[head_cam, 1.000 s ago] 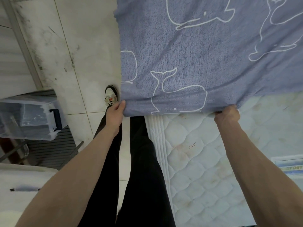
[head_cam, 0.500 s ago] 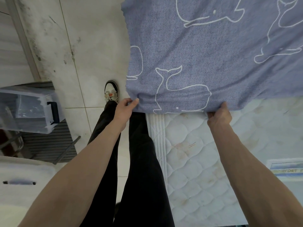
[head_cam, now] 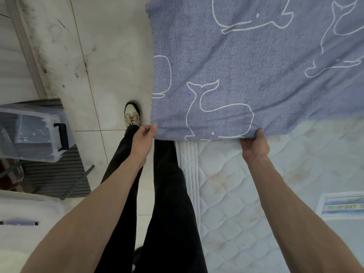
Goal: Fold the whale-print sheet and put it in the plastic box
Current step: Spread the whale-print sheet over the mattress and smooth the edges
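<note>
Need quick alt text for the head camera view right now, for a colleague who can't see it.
Both hands pinch the near edge of a blue whale-print sheet over a bare mattress: left hand at its corner, right hand further along. A clear plastic box sits on the floor at left.

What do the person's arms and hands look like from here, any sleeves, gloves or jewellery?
Both forearms are bare up to the frame edge: no sleeves show. The left hand and right hand wear no gloves, and no rings, watch or bands show on the fingers or wrists. Below are dark trousers and a white and black shoe.
</note>
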{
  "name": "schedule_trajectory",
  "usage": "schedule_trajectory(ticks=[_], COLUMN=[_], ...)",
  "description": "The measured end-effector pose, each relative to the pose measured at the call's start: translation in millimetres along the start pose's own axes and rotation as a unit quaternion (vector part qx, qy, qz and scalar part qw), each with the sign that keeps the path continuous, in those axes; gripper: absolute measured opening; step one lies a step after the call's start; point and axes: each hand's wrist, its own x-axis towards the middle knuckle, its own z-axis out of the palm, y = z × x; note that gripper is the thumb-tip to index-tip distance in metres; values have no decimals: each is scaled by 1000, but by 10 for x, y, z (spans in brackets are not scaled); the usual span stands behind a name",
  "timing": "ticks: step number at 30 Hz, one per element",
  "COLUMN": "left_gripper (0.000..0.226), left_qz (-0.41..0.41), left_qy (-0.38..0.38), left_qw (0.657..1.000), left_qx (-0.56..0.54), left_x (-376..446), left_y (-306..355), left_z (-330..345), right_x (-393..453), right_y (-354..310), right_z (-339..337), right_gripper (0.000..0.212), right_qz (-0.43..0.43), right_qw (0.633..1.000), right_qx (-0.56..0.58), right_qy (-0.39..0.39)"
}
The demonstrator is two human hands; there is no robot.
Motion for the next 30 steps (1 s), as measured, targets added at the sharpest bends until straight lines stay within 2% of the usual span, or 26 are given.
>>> schedule_trajectory(ticks=[2, 4, 7, 9, 14, 19, 23, 30], left_gripper=[52, 57, 19, 14, 18, 35, 31, 27], left_qz=[-22, -28, -24, -26, -76, -134, -129, -118], left_qy=[-54, -110, -133, -110, -120, -179, -76, -39], left_qw=[998, 994, 986, 986, 989, 971, 972, 943], left_qx=[-30, 2, 99, 122, 42, -82, -180, -310], left_x=[-18, -5, 25, 1, -39, 14, -34, -327], left_y=[51, 81, -32, -120, -249, -415, -600, -799], left_z=[38, 77, 113, 83, 17, 66, 193, 286], right_x=[-16, -21, -20, 1, 63, 89, 67, -104], right_y=[51, 98, 166, 226, 303, 412, 582, 781], right_z=[49, 77, 46, -35, -188, -270, -338, -426], right_gripper=[32, 35, 22, 22, 33, 29, 22, 23], right_qz=[6, 8, 7, 6, 13, 3, -27, -45], right_qw=[1000, 999, 998, 999, 999, 993, 993, 992], right_qx=[-5, -24, -46, -38, -13, -14, -30, 12], right_qy=[-16, -37, -45, -24, -49, -115, -114, -113])
